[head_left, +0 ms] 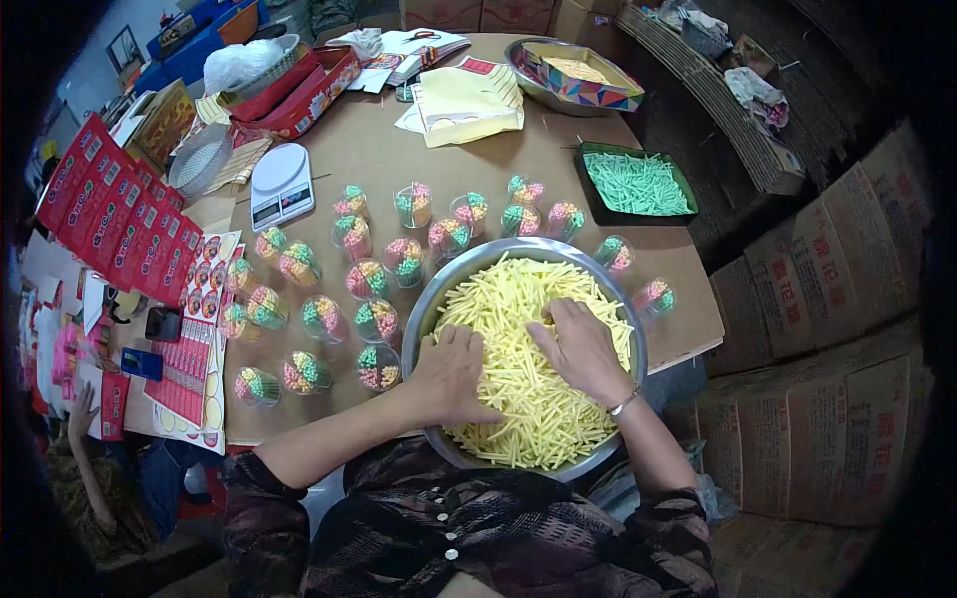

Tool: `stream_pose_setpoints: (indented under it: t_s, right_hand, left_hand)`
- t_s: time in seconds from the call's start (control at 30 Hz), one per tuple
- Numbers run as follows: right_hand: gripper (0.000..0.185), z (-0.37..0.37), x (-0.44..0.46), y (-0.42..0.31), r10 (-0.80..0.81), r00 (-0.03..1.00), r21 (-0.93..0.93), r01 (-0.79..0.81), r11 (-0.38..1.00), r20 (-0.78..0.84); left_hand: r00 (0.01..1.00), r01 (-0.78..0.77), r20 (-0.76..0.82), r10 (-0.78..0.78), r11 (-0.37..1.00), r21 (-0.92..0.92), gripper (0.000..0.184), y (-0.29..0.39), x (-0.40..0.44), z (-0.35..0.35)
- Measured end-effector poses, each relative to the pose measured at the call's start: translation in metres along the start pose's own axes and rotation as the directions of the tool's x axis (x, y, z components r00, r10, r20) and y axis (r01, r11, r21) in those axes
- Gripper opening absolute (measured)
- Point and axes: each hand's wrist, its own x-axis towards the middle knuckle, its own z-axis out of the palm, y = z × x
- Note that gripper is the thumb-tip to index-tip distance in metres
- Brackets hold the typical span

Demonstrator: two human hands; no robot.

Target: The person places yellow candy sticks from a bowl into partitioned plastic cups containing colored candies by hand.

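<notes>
A large metal bowl (pixel 415 346) is heaped with thin yellow sticks (pixel 533 409). My left hand (pixel 451 377) rests on the left part of the heap, palm down, its thumb held apart from the fingers. On the right part of the heap lies my right hand (pixel 581 349), thumb and fingers apart, some fingertips hidden among the sticks. Neither hand visibly grips anything. Many clear plastic cups (pixel 322 317) stand to the left of and behind the bowl, filled with pink, green and yellow sticks.
A black tray (pixel 595 207) of green sticks sits behind the bowl on the right. A white kitchen scale (pixel 280 179) stands at the back left. Printed red sheets (pixel 122 211) and a phone (pixel 142 364) lie left. Another person's hand (pixel 84 409) shows there. Cardboard boxes (pixel 797 419) are stacked right.
</notes>
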Motion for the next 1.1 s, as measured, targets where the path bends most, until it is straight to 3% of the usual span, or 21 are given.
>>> stream_pose_setpoints:
  t_s: [0.2, 0.33, 0.5, 0.67, 0.87, 1.0, 1.03, 1.1]
  right_hand:
    - [0.028, 0.009, -0.018, -0.016, -0.024, 0.994, -0.064, 0.017, 0.998, -0.106]
    - [0.024, -0.002, -0.024, -0.014, 0.081, 0.997, 0.096, -0.079, 0.992, -0.016]
    - [0.023, -0.001, -0.031, 0.0, 0.125, 0.988, 0.253, -0.098, 0.963, -0.093]
    - [0.025, 0.012, -0.033, 0.008, 0.091, 0.967, 0.074, -0.075, 0.994, -0.236]
    - [0.025, 0.0, -0.034, -0.007, 0.146, 0.984, 0.097, -0.136, 0.986, -0.104]
    - [0.025, -0.01, -0.037, -0.007, 0.237, 0.969, 0.208, -0.245, 0.947, 0.063]
    - [0.025, -0.009, -0.039, -0.005, 0.245, 0.967, 0.209, -0.253, 0.945, 0.063]
    - [0.026, -0.003, -0.041, 0.003, 0.155, 0.987, 0.157, -0.146, 0.977, -0.048]
  left_hand:
    - [0.993, 0.022, -0.117, -0.021, 1.0, 0.012, 0.069, 0.005, 0.001, 0.017]
    - [0.992, 0.031, -0.119, -0.043, 0.994, -0.103, 0.075, 0.01, 0.004, 0.022]
    - [0.968, -0.084, -0.241, 0.067, 0.995, -0.062, 0.063, 0.013, 0.012, 0.043]
    - [0.985, -0.029, -0.171, 0.012, 0.995, -0.098, 0.061, 0.018, 0.014, 0.029]
    - [0.953, -0.201, -0.272, 0.133, 0.949, -0.242, 0.057, 0.0, 0.015, 0.04]
    - [0.901, -0.326, -0.395, 0.178, 0.879, -0.349, 0.063, 0.003, 0.011, 0.03]
    - [0.903, -0.33, -0.389, 0.184, 0.876, -0.351, 0.063, 0.005, 0.011, 0.026]
    - [0.926, -0.322, -0.348, 0.147, 0.788, -0.524, 0.07, 0.006, 0.015, 0.014]
